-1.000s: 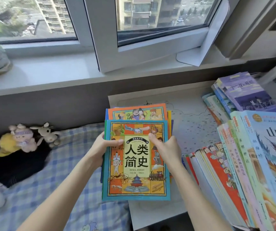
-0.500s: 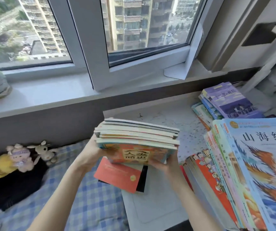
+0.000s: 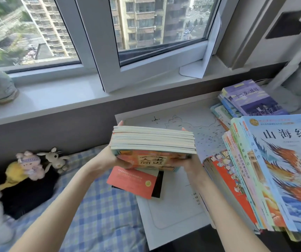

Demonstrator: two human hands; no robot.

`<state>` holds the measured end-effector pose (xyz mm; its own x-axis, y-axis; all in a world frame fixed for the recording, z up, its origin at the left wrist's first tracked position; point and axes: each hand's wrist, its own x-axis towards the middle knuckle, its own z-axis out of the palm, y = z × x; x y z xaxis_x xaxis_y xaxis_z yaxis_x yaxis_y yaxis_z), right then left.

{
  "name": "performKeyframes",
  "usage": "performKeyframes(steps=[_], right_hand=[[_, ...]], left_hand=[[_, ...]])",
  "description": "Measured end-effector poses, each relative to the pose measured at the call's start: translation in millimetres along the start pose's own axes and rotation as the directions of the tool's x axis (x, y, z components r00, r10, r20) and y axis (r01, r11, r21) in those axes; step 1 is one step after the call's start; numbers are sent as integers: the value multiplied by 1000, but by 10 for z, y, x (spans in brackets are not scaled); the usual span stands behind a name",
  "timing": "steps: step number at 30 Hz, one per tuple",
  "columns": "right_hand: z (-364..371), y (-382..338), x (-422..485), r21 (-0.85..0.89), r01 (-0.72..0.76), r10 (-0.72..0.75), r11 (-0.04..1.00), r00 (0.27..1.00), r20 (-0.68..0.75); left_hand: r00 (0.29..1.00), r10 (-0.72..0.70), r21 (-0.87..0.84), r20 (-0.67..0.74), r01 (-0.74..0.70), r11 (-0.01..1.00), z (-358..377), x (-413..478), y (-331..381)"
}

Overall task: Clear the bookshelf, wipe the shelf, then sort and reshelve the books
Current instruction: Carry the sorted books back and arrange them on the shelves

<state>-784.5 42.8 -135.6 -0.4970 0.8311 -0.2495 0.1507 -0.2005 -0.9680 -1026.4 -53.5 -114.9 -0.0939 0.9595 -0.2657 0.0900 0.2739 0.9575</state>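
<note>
Orange-covered stack [image 3: 153, 142]: being held up clear of the bench, tilting so its pale page edges are facing the camera, with the orange front cover and yellow title panel showing below them.
Left hand [image 3: 112, 160]: gripping the stack's left end, the thumb pressing on the orange cover and the fingers [image 3: 120, 123] curling round the far side, one tip showing above the top edge.
Right hand [image 3: 188, 165]: gripping the stack's right end the same way, with a fingertip peeking over the far corner.
Under the stack: a red booklet [image 3: 131, 182] is lying on a black one [image 3: 157, 185] at the bench's left edge, apart from the stack above.
Bench [image 3: 173, 211]: a white map sheet [image 3: 197, 124] is covering it.
Right of the wrist: a leaning row of books [image 3: 273, 170] is crowding in just beside the right forearm, a pale blue cover lying uppermost.
Farther back on the right: a purple-topped pile [image 3: 251, 102] is lying flat.
Left of the bench: a bed [image 3: 100, 206] in a blue check sheet is carrying plush toys [image 3: 31, 164].
Beyond: a white windowsill [image 3: 55, 95] is running under the window frame [image 3: 95, 42], and a folded white card [image 3: 200, 60] is standing on it.
</note>
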Motion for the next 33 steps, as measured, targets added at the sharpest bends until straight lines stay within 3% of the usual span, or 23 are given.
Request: performKeyframes(steps=[5,8,13,15,20,24,29,33], right_hand=[[-11,-58,72,64,-12,11,998,1000,10],[50,-17,57,60,-51,50,997,999,21],[99,11,29,70,-47,47,996,999,4],[107,16,41,77,-32,34,997,999,-20],[148,-5,21,56,-27,31,998,997,-65],[214,-167,36,35,-34,39,999,991,-132],[223,-738,-159,-33,162,-165,986,982,-96],[176,-1625,-505,-21,414,-414,910,907,-70]], left_hand=[[997,-46,-128,65,54,990,11,34,-37],[1000,-27,-169,-16,24,985,62,31,-43],[973,163,-300,-163,-207,931,96,11,105],[972,178,-255,-152,-212,943,95,-9,78],[987,9,-92,-159,-24,995,160,16,-161],[962,55,40,-267,-46,998,89,40,-96],[927,136,-32,-350,-157,987,13,-159,428],[895,253,-110,-367,-312,944,-49,-365,1245]])
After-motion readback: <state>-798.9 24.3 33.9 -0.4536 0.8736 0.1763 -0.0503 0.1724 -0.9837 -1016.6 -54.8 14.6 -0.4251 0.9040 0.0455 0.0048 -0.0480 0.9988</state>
